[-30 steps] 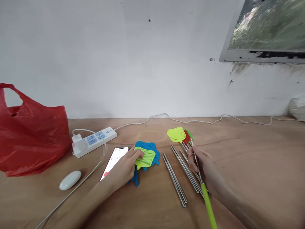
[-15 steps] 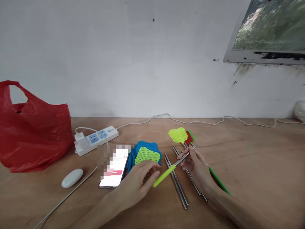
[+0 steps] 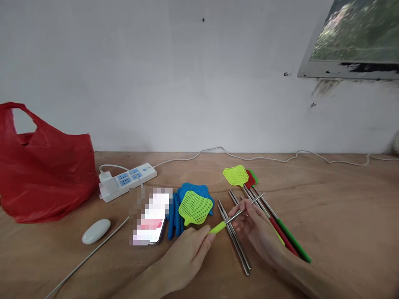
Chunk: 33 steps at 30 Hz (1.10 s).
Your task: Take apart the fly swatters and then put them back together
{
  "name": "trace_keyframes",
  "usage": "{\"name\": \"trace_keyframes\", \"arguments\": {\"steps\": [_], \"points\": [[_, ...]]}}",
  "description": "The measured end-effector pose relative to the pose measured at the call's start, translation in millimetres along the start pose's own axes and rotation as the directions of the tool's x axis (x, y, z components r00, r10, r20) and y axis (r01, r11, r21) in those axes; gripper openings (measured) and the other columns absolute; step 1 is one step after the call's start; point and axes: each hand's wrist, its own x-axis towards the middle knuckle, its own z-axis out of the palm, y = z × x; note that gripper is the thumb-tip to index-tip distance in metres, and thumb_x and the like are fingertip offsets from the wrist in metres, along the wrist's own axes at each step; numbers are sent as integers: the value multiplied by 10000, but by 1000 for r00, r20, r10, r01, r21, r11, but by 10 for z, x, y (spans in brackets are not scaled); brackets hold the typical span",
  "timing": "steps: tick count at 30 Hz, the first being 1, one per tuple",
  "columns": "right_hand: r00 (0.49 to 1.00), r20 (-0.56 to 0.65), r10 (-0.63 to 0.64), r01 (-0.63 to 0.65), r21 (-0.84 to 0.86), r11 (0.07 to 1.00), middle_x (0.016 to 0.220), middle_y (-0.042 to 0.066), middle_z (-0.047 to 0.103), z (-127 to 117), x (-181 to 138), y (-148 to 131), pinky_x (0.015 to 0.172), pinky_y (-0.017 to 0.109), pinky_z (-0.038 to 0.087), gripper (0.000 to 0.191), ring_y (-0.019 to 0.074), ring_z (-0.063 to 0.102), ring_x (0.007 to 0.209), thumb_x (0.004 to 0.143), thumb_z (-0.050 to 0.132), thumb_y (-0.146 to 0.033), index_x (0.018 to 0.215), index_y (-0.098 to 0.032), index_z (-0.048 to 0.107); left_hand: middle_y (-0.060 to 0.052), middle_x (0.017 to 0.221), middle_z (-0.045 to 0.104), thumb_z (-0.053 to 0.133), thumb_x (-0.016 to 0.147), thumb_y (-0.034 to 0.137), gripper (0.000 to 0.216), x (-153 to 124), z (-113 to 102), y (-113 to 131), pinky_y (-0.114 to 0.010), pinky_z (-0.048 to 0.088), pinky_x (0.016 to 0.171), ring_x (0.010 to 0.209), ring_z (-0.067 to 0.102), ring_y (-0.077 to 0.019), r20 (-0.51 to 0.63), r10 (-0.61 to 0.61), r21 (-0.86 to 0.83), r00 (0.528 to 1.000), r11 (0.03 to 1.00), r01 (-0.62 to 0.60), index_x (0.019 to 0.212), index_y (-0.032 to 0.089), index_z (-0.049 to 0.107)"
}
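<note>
My left hand (image 3: 187, 257) is closed around the lower end of a yellow-green fly swatter handle (image 3: 218, 227). A thin metal rod (image 3: 258, 198) runs on from that handle, and the fingers of my right hand (image 3: 257, 228) pinch it. No swatter head sits on the rod's far tip. Just beyond my left hand, a loose yellow-green mesh swatter head (image 3: 196, 207) lies on blue swatter heads (image 3: 199, 189), with several blue handles (image 3: 178, 220) beside them. Bare metal rods (image 3: 234, 238) lie between my hands, partly under the held rod.
Fly swatters with yellow-green (image 3: 235, 175), red (image 3: 250, 179) and green heads lie to the right, partly behind my right arm. Leftward are a lit phone (image 3: 154, 216), a white power strip (image 3: 127, 182), a white mouse-like object (image 3: 96, 231) and a red plastic bag (image 3: 46, 174).
My left hand has closed on the yellow-green handle, which it was only near before. The loose yellow-green head is now more exposed. My right hand still holds the rod, slightly lower.
</note>
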Motion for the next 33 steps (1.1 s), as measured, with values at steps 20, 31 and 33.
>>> {"name": "trace_keyframes", "arguments": {"steps": [20, 31, 33], "points": [[993, -118, 6, -5, 2, 1000, 703, 3, 674, -160, 108, -82, 486, 188, 375, 384, 84, 471, 510, 838, 719, -540, 759, -202, 557, -54, 589, 652, 439, 969, 323, 359, 115, -389, -184, -269, 237, 478, 561, 653, -252, -274, -235, 597, 933, 719, 356, 646, 207, 544], [993, -108, 48, -52, -33, 998, 695, 12, 671, -157, 81, -60, 465, 200, 354, 386, 86, 465, 488, 833, 720, -553, 748, -211, 561, -81, 671, 656, 388, 961, 405, 412, 158, -526, -272, -311, 224, 523, 682, 660, -281, -236, -501, 554, 832, 635, 539, 645, 208, 564], [994, -102, 45, -48, -30, 998, 683, 13, 663, -153, 83, -61, 467, 205, 357, 386, 91, 461, 494, 831, 722, -553, 740, -213, 565, -78, 676, 647, 400, 944, 401, 394, 162, -538, -276, -313, 216, 531, 687, 649, -277, -225, -523, 547, 822, 630, 551, 623, 211, 530]]}}
